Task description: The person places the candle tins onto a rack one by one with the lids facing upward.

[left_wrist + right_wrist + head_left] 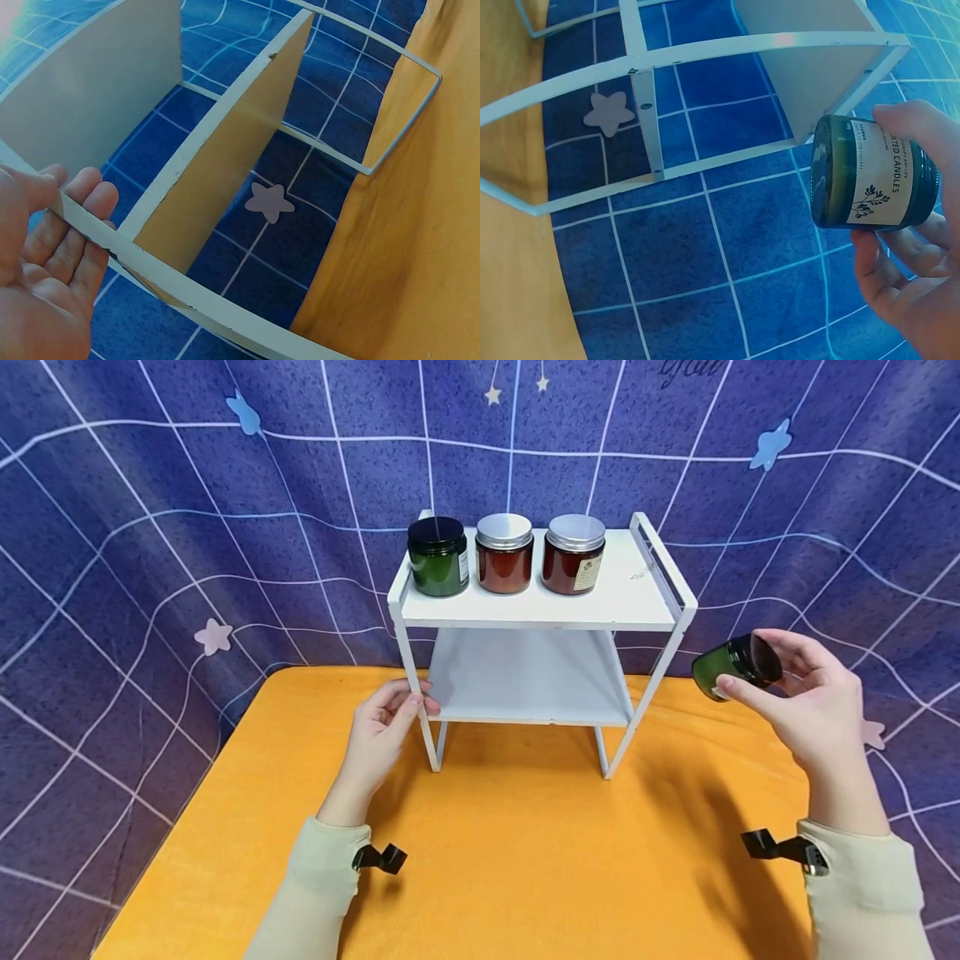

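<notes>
My right hand holds a green glass candle jar with a black lid, tilted in the air right of the shelf. In the right wrist view its pale label reads "candles", and the thumb and fingers pinch it from two sides. A white two-tier shelf stands in the middle. My left hand grips its left front leg, thumb on one side and fingers behind. Along the top tier stand a green jar with a black lid and two amber jars with silver lids.
An orange cloth covers the table under the shelf. Behind it hangs a blue curtain with a white grid and stars. The lower tier is a bare white board. Small black wrist cameras sit on both cuffs.
</notes>
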A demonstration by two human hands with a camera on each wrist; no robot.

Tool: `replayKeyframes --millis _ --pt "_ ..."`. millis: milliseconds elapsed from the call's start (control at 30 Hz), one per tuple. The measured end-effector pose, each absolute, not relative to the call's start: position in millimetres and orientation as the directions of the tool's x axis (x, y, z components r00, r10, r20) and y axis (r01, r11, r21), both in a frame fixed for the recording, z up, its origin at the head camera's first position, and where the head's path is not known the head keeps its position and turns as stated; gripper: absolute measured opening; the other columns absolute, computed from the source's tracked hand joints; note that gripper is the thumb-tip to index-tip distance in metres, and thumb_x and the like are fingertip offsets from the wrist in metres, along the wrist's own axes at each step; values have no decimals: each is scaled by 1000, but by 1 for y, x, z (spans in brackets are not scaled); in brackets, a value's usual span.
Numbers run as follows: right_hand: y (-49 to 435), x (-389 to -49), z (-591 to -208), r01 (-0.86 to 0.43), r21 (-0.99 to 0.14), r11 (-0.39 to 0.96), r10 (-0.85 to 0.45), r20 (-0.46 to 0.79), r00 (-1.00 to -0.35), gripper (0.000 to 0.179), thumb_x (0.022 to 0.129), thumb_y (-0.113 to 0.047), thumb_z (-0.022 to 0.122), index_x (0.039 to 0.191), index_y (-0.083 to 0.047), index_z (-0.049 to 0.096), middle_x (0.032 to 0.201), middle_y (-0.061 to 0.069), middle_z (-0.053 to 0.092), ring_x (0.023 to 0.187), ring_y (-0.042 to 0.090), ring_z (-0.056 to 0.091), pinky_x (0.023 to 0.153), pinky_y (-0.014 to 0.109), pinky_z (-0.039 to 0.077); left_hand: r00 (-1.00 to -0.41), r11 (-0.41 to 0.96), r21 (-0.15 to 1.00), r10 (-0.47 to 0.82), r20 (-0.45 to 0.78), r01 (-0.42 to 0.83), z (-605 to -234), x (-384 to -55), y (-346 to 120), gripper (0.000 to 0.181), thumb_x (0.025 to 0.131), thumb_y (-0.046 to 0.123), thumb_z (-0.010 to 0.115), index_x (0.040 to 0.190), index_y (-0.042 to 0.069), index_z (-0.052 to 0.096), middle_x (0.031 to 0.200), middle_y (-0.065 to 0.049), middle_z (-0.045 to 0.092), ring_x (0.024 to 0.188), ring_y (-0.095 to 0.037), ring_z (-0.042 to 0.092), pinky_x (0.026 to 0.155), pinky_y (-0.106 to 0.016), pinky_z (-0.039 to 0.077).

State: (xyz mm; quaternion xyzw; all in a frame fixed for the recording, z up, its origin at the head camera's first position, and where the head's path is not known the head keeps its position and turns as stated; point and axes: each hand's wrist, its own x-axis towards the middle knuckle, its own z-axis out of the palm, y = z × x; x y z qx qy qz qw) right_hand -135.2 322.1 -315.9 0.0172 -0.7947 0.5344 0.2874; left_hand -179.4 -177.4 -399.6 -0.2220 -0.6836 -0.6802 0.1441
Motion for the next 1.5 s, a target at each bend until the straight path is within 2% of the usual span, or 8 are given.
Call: replayKeyframes --millis 167,333,567,800,1033,1233,1400,1500 --pt "322 -137 -310 -371 -861 348 287 474 -832 70 77 17 91 141 -2 71 124 -2 75 111 8 72 93 11 53 -860 -28 866 108 499 499 -400 -180 -178 22 113 4 59 126 -9 69 99 -6 81 94 -17 76 96 -28 60" --pt "318 -141 -299 -400 -855 329 293 495 -818 69 76 18 89 140 -1 72 123 -2 76 109 8 74 92 11 54 -862 -31 868 103 497 496 -399 -180 -178 23 113 5 59 126 -11 69 99 -4 81 94 -17 76 95 -28 60" --pt "312 -146 -282 -457 -863 215 326 505 -799 66 73 24 87 134 0 75 122 3 77 108 13 74 91 12 55 -861 -33 866 100 499 499 -400 -180 -178 22 113 4 58 125 -11 69 99 -5 81 93 -16 77 93 -27 59" --pt "308 -151 -263 -468 -832 299 343 551 -760 66 71 21 90 131 -4 79 123 7 77 109 19 70 91 14 55 -859 -24 864 98 503 503 -401 -181 -178 21 113 4 59 126 -9 70 99 -6 81 93 -16 76 94 -27 59" --pt "302 -153 -247 -452 -796 401 330 586 -740 66 75 14 92 136 -8 77 128 6 75 115 18 66 96 17 54 -856 -27 861 100 507 507 -400 -180 -177 21 113 3 58 126 -10 69 99 -6 81 94 -16 77 94 -27 59" --pt "298 -157 -234 -483 -800 355 337 591 -732 66 73 15 92 134 -5 78 129 8 75 118 19 65 99 20 53 -858 -30 864 99 504 503 -401 -180 -177 22 113 4 58 126 -10 69 99 -7 81 94 -16 76 94 -27 59" --pt "294 -160 -225 -437 -788 434 336 592 -733 64 78 7 93 137 -11 77 131 2 75 120 15 65 102 19 53 -862 -23 867 98 498 498 -401 -180 -178 21 113 4 59 126 -8 70 99 -7 81 94 -16 76 94 -27 59" --pt "292 -161 -219 -427 -792 436 339 584 -737 64 79 6 93 138 -11 77 131 2 75 121 15 66 103 20 53 -861 -20 866 100 498 499 -400 -180 -177 21 113 4 59 126 -9 70 99 -8 81 94 -16 76 94 -27 59"
